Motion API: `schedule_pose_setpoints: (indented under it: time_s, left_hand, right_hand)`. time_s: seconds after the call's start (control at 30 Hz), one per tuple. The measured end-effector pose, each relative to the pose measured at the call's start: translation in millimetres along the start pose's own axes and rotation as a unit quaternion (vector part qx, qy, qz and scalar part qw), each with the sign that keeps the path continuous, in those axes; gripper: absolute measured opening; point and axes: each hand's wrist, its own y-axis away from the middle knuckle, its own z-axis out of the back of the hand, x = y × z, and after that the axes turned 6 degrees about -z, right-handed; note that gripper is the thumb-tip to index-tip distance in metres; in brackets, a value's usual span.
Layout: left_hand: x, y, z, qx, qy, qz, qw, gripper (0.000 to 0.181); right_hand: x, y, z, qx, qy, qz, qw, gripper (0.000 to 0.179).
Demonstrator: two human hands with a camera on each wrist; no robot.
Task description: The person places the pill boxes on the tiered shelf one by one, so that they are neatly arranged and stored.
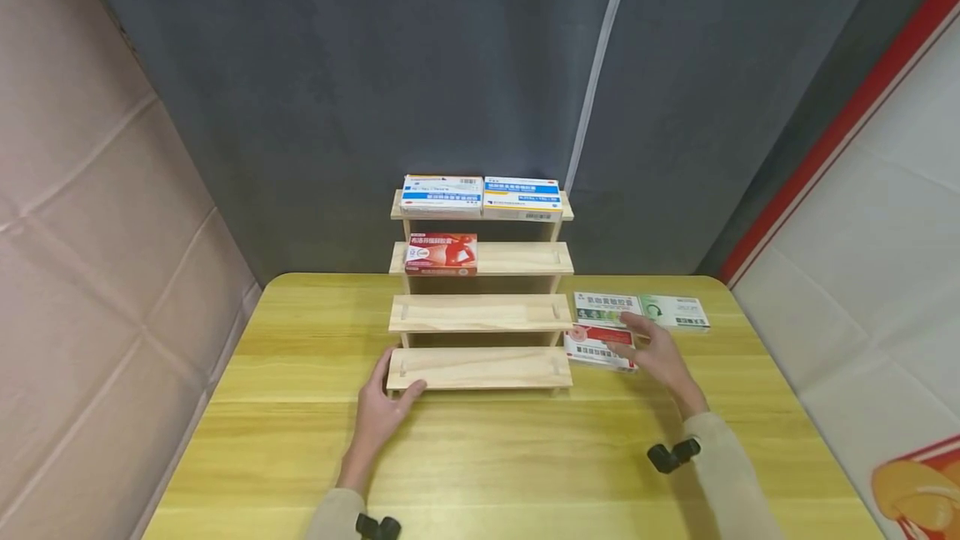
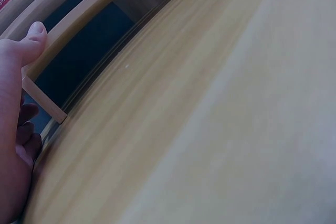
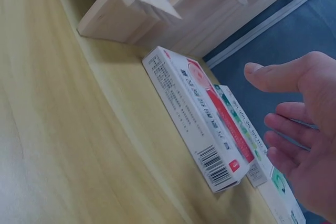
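A stepped wooden display rack (image 1: 480,368) stands at the table's far edge. My left hand (image 1: 378,412) grips the left end of its lowest step, the thumb (image 2: 35,43) on the front edge and the other fingers curled at the side. My right hand (image 1: 660,357) hovers over medicine boxes to the right of the rack, fingers loosely bent and apart from them. Nearest is a red-and-white medicine box (image 3: 197,119). Behind it lie a white-and-green medicine box (image 1: 607,305) and a pale green medicine box (image 1: 675,312).
Two blue-and-white medicine boxes (image 1: 442,197) sit side by side on the top step. A red medicine box (image 1: 441,255) occupies the left of the second step. A grey curtain (image 1: 337,107) hangs behind the yellow wooden table (image 1: 487,465).
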Motion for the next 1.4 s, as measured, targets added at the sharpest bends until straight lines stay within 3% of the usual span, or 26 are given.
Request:
schedule_pose_setpoints:
  time_s: [0.17,0.4,0.5,0.93,1.17,1.4]
  left_hand:
    - [1.9,0.2,-1.5,-0.006,0.007,0.004,0.9999,0.083]
    - [33.9,-3.2,-5.5,-0.006,-0.001,0.002,1.0,0.085]
    - [40.0,-3.5,-5.5,-0.004,0.004,0.005,1.0,0.086]
    - [44.3,-5.5,-4.7,-0.002,0.01,-0.005,0.9999,0.086]
    - [42.7,-4.9,-5.9,-0.001,0.0,0.0,1.0,0.089]
    - [42.9,-3.6,-5.0,0.0,-0.006,-0.001,1.0,0.088]
  right_hand:
    - [-5,0.0,-2,0.002,-0.001,-0.024,0.9997,0.074]
    - [-15,-1.2,-2,0.006,-0.014,-0.03,0.9994,0.078]
    - [-19,-1.6,-3,0.004,-0.014,-0.035,0.9993,0.08]
    - [-28,-5.1,-3,0.017,-0.024,-0.06,0.9978,0.084]
    - [-42,-5.8,-6,0.029,-0.019,-0.044,0.9984,0.082]
    - [-49,1.4,-6,0.038,-0.042,-0.052,0.997,0.096]
